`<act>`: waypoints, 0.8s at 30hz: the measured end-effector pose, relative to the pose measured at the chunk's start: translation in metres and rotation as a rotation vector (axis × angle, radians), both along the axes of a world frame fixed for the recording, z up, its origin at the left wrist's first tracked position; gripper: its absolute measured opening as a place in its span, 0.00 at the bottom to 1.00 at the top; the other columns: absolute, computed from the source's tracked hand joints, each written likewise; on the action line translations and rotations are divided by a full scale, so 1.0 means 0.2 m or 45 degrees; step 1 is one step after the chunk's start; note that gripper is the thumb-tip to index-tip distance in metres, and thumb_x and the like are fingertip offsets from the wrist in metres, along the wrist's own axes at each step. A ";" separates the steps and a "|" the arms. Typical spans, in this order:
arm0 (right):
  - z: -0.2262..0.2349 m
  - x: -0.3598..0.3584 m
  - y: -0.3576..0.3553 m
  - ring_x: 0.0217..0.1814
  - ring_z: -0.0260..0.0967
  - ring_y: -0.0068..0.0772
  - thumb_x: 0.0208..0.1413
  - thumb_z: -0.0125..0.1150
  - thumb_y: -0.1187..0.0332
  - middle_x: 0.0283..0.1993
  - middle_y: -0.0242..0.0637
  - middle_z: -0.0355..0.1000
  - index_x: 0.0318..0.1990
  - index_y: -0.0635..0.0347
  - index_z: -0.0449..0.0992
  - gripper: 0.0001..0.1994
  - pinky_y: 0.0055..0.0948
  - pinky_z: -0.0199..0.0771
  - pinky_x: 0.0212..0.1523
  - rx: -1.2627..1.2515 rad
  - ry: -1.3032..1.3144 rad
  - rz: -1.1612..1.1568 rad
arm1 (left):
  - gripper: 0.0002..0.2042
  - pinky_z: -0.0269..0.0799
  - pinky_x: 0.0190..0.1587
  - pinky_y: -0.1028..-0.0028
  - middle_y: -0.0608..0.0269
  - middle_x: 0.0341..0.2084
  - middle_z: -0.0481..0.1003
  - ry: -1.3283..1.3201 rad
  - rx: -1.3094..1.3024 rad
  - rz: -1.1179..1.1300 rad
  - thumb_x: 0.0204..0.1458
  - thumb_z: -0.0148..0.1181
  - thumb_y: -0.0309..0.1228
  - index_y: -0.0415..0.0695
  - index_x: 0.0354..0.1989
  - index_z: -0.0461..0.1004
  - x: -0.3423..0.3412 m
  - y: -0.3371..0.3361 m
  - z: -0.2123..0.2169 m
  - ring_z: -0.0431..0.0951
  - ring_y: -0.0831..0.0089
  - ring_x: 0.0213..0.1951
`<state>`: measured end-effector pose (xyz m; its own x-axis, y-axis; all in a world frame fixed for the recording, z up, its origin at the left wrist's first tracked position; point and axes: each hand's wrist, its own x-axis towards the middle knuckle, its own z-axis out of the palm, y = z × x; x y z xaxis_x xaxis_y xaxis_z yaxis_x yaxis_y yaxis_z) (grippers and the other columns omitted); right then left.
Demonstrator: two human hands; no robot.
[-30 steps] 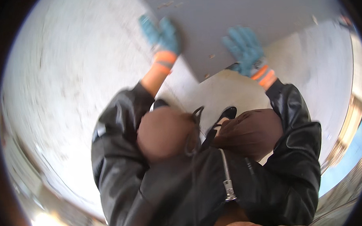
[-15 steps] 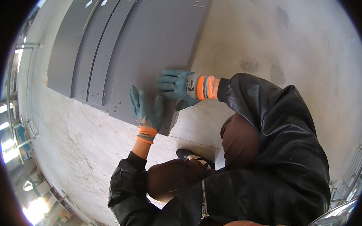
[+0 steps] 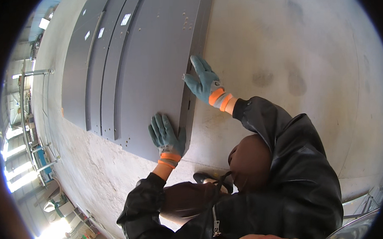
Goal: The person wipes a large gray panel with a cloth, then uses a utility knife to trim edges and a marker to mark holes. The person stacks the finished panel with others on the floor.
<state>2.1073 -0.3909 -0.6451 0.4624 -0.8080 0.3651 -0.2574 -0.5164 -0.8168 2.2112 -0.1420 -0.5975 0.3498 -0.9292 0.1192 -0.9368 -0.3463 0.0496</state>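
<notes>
A large grey panel (image 3: 151,70) lies on the floor, with small holes near its near end and far right. My left hand (image 3: 164,133), in a green-coated glove with an orange cuff, rests flat on its near right corner, fingers stretched out. At the panel's long right side is my right hand (image 3: 204,81), gloved the same way. Its fingers are extended and its thumb is spread toward the upper edge; whether the palm touches the side is unclear. Slots show in the dark side face (image 3: 186,106). Neither hand holds anything.
Narrower grey strips (image 3: 113,84) and another grey panel (image 3: 79,75) lie to the left, some with white labels (image 3: 126,19). Pale concrete floor (image 3: 286,128) surrounds them. Metal framework (image 3: 26,114) stands at the far left. My shoe (image 3: 202,177) is near the panel's corner.
My right hand has left the panel's top face and shifted to its right side. The left hand stays flat near the corner. The view has shifted, showing more of the side face.
</notes>
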 end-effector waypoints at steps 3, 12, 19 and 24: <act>0.02 0.15 -0.05 0.80 0.56 0.65 0.67 0.62 0.47 0.78 0.63 0.58 0.75 0.72 0.59 0.41 0.49 0.62 0.77 0.224 0.150 -0.073 | 0.41 0.46 0.76 0.39 0.32 0.74 0.59 -0.026 0.031 0.008 0.55 0.67 0.43 0.29 0.72 0.61 0.01 0.00 0.01 0.56 0.35 0.75; -0.05 0.28 -0.14 0.85 0.46 0.61 0.73 0.53 0.53 0.83 0.56 0.50 0.78 0.70 0.52 0.37 0.43 0.55 0.81 0.611 0.505 0.031 | 0.42 0.46 0.76 0.37 0.31 0.73 0.59 -0.028 0.008 -0.008 0.53 0.68 0.43 0.28 0.72 0.61 0.01 -0.01 -0.01 0.56 0.33 0.75; 0.00 0.24 -0.11 0.84 0.49 0.60 0.72 0.51 0.49 0.82 0.61 0.50 0.78 0.75 0.48 0.41 0.42 0.58 0.80 0.593 0.341 -0.012 | 0.43 0.47 0.75 0.36 0.29 0.73 0.59 0.007 -0.020 -0.013 0.53 0.67 0.42 0.27 0.73 0.59 0.00 0.00 0.01 0.56 0.31 0.74; 0.11 0.20 -0.15 0.80 0.55 0.63 0.72 0.52 0.49 0.79 0.64 0.54 0.78 0.74 0.51 0.41 0.44 0.62 0.77 0.812 0.238 0.055 | 0.43 0.46 0.75 0.36 0.30 0.73 0.59 0.060 -0.040 -0.024 0.53 0.67 0.42 0.28 0.73 0.59 0.00 0.01 0.02 0.55 0.30 0.75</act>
